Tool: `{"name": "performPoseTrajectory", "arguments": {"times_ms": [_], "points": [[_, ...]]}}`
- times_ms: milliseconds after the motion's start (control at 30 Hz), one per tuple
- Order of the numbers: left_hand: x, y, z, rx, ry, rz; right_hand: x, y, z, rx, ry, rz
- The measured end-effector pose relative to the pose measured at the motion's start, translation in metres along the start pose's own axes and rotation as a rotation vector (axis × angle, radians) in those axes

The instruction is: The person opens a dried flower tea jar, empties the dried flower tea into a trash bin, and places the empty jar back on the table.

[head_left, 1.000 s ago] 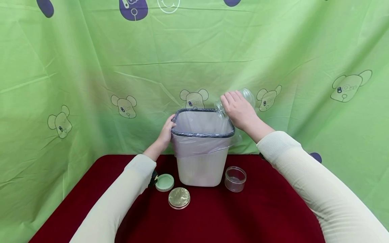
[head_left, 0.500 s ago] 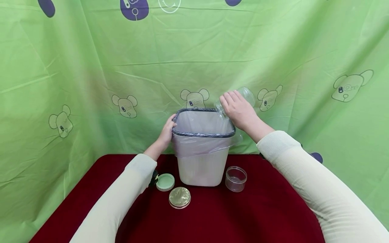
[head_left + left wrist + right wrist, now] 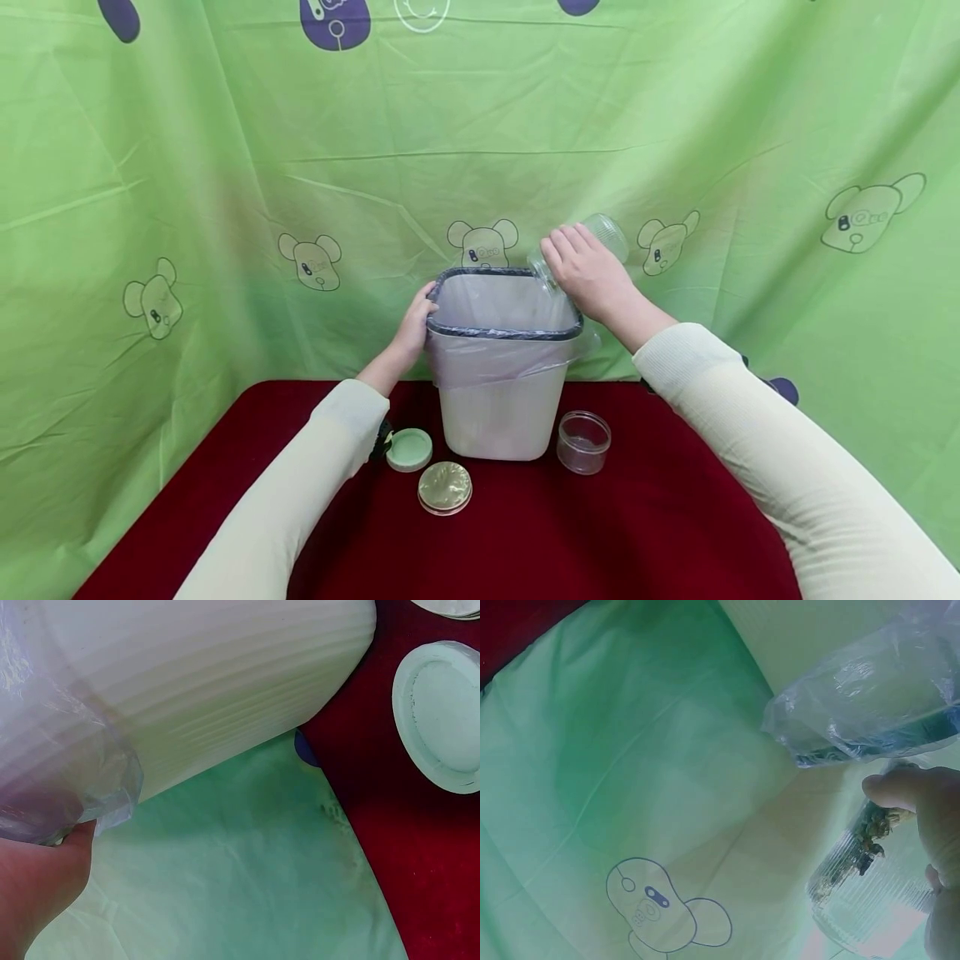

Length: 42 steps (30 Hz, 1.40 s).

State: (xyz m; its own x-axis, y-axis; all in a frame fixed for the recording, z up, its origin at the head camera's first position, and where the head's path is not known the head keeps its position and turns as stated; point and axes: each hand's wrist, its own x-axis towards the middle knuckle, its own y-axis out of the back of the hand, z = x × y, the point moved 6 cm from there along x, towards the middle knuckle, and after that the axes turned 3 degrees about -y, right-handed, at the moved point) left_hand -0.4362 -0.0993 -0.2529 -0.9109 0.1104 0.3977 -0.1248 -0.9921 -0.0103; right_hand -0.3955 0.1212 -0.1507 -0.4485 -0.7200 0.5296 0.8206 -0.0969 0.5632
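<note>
My right hand (image 3: 588, 271) grips a clear ribbed jar (image 3: 607, 237), tilted mouth down over the right rim of a pale trash bin (image 3: 497, 421). Brown and dark dried bits (image 3: 870, 844) lie along the jar's inner wall in the right wrist view. My left hand (image 3: 408, 329) holds the bin's left edge, thumb at the rim and the other fingers hidden behind it. A thin see-through bag (image 3: 487, 360) lines the bin and folds over its dark rim. In the left wrist view, part of my left hand (image 3: 56, 874) shows against the bag.
A light green lid (image 3: 409, 450) and a gold-coloured round lid (image 3: 445, 487) lie on the dark red tablecloth (image 3: 570, 542), left and front of the bin. To its right stands a short clear jar (image 3: 583, 443). A green patterned curtain (image 3: 390, 183) hangs close behind.
</note>
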Motion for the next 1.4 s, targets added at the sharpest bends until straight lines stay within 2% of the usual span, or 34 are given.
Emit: {"name": "performPoseTrajectory", "arguments": {"times_ms": [267,633,1133,1200,1400], "points": [[0.0039,0.0002,-0.0076,0.047,-0.022,0.012,-0.0011,0.0010,-0.0013,-0.020,0.006,-0.019],[0.0028,0.0008,-0.0068,0.046,-0.027,0.016,0.0007,-0.0013,-0.0062,-0.076,0.066,-0.014],[0.0027,0.0014,-0.0056,0.056,-0.031,0.008,0.0005,-0.0014,-0.0080,-0.097,0.087,0.012],[-0.0017,-0.0002,0.0012,0.049,-0.024,0.000,0.0010,-0.0012,-0.0082,-0.100,0.089,0.018],[0.0002,0.0010,-0.0020,0.068,-0.027,0.004,0.0015,-0.0010,-0.0095,-0.120,0.104,0.017]]}}
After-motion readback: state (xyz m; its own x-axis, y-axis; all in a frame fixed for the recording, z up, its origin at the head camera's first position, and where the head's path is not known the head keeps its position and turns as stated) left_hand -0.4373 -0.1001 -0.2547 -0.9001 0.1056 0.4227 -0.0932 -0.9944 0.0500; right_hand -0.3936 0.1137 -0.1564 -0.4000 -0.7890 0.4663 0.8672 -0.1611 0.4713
